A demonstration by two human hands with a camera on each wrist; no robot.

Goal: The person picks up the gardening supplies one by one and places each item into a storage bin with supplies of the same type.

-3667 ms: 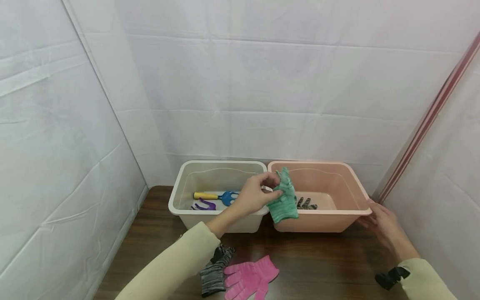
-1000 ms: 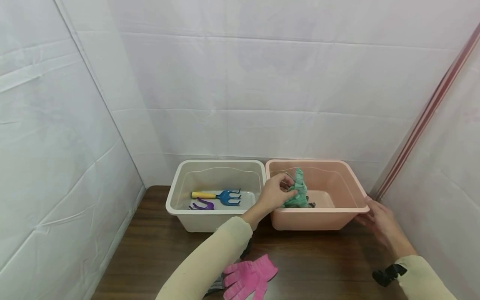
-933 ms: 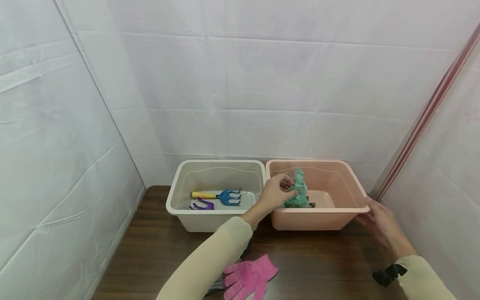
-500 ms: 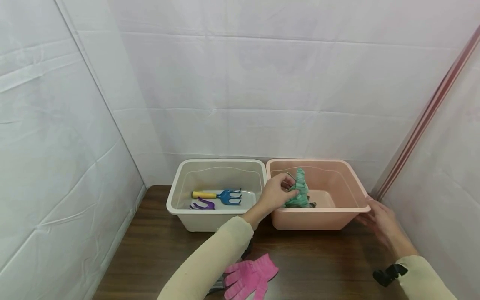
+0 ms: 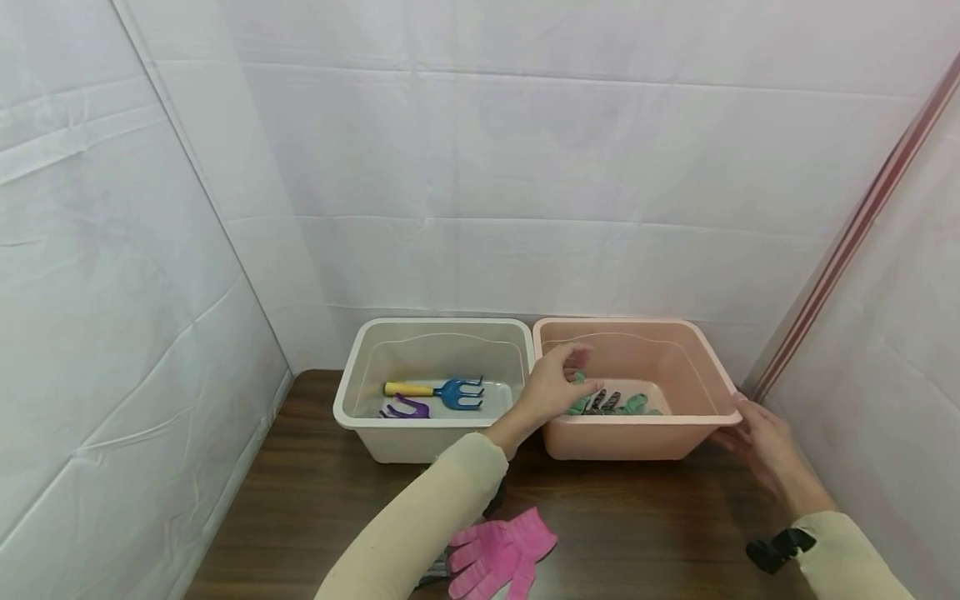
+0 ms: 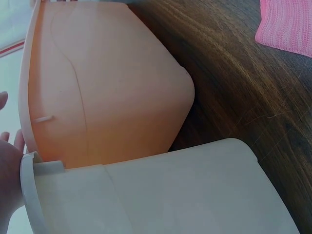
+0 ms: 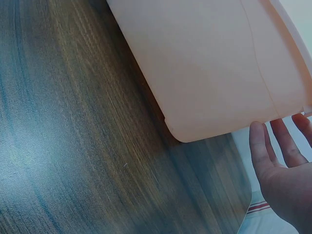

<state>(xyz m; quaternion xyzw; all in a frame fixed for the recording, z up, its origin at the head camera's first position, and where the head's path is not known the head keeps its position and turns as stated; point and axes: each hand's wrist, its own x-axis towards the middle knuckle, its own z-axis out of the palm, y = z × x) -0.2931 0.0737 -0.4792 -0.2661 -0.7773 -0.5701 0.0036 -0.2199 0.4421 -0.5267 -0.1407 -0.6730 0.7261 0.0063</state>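
Observation:
My left hand (image 5: pixel 557 385) hovers at the left end of the peach plastic bin (image 5: pixel 622 442), thumb and fingers apart with nothing between them. Below it, a green knit glove (image 5: pixel 636 403) and a grey-black striped glove (image 5: pixel 611 402) lie inside the bin, partly hidden by the front wall and my hand. My right hand (image 5: pixel 765 446) holds the bin's right end at the rim. In the right wrist view, fingers (image 7: pixel 258 141) of that hand reach the end wall from outside. From the left wrist view only the left hand's edge (image 6: pixel 9 170) shows, over the rims.
A beige bin (image 5: pixel 442 446) stands to the left, against the peach one. Inside it lie a blue hand fork with a yellow handle (image 5: pixel 408 389) and a purple claw-like piece (image 5: pixel 408 408). On the brown table (image 5: pixel 630 533), a pink glove (image 5: pixel 502 550) overlaps a grey glove (image 5: pixel 437 571).
My left hand carried the green glove right, over the peach bin, and lowered it. Its fingers have since parted and the glove has dropped inside. The right hand stays at the rim.

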